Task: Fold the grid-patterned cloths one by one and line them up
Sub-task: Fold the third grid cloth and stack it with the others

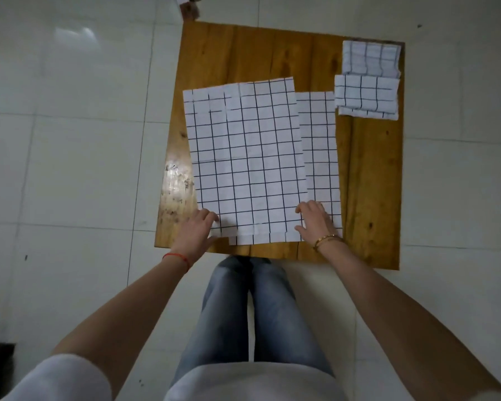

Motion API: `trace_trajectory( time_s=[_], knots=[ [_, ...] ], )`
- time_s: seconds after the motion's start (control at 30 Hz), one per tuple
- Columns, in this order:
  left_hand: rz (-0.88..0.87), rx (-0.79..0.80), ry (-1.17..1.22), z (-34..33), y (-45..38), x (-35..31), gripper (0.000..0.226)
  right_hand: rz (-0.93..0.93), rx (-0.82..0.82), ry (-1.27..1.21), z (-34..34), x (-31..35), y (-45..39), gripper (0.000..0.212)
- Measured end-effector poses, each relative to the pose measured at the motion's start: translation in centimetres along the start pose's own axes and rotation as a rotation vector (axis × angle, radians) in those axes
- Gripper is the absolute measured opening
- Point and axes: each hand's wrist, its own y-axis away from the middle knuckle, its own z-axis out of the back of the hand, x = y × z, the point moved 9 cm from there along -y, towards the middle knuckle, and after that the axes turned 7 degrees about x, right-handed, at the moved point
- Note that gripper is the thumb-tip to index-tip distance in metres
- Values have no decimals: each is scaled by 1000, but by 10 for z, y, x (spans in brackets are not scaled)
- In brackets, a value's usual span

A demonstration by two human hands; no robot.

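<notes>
A: Item one, nearest the bottom of the frame?

B: Person seated, grey-blue jeans [255,316], pale top. Left hand [196,230], red cord on the wrist, lies at the lower left corner of the top cloth [245,160]; thumb appears tucked at the cloth's edge, fingers loosely bent over it. Whether it pinches the corner, I cannot tell. Right hand [315,222], gold bracelet on the wrist, rests on the lower right corner, fingers spread and relaxed.

A: Item two, the top cloth itself?

B: White, black grid, laid flat. Long axis runs from the lower edge of the frame toward the top, tilted slightly to the left at its far end. It occupies the centre of the frame and of the table [368,180].

A: Beneath it?

B: Second cloth [320,151], same pattern, showing as a strip along the right side, same orientation.

A: Further up?

B: Two folded cloths, upper right of the frame. Nearer folded cloth [366,95], small rectangle, long axis left to right. Farther folded cloth [370,57] just above it, touching or slightly overlapped, at the table's far right corner.

A: Surface and room?

B: Wooden table, orange-brown planks, glare patch at left. White tiled floor [70,140] all round. Small blurred objects at the top edge, unidentified.
</notes>
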Motion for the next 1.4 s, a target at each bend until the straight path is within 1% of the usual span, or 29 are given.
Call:
trace_trajectory(
  time_s=[0.13, 0.3, 0.4, 0.47, 0.63, 0.73, 0.83, 0.9, 1.07, 1.2, 1.3, 1.33, 1.4],
  knots=[
    [-18, 24, 18, -29, -20, 8, 43, 45, 22, 54, -24, -3, -20, 43],
    [-8, 80, 33, -56, -31, 18, 55, 83, 30, 150, -47, -7, -30, 50],
    [-2, 105, 33, -65, -34, 23, 59, 98, 13, 179, -51, -9, -33, 48],
    [-2, 90, 40, -67, -36, 25, 55, 108, 5, 193, -51, -10, -37, 44],
    [-16, 40, 49, -63, -43, 27, 37, 142, -3, 205, -51, -10, -42, 38],
    [-32, 33, 52, -61, -47, 28, 34, 151, -34, 207, -50, -11, -45, 27],
    [-30, 8, 54, -59, -49, 32, 23, 141, -37, 206, -51, -12, -47, 15],
    [-34, -5, 50, -58, -51, 34, 17, 138, -33, 179, -51, -13, -48, 10],
    [-18, -41, 135, -51, -47, 33, 15, 121, -25, 58, -42, -16, -43, 3],
    [21, -86, 209, -35, -40, 33, 10, 73, -50, -35, -27, -17, -39, 6],
    [37, -126, 205, -18, -34, 32, 8, 4, -87, -53, -9, -14, -35, 6],
    [36, -138, 200, -11, -32, 31, 10, 1, -103, -47, -2, -11, -33, 11],
    [26, -157, 211, 5, -27, 28, 15, 9, -119, -44, 12, -2, -29, 32]
  ],
)
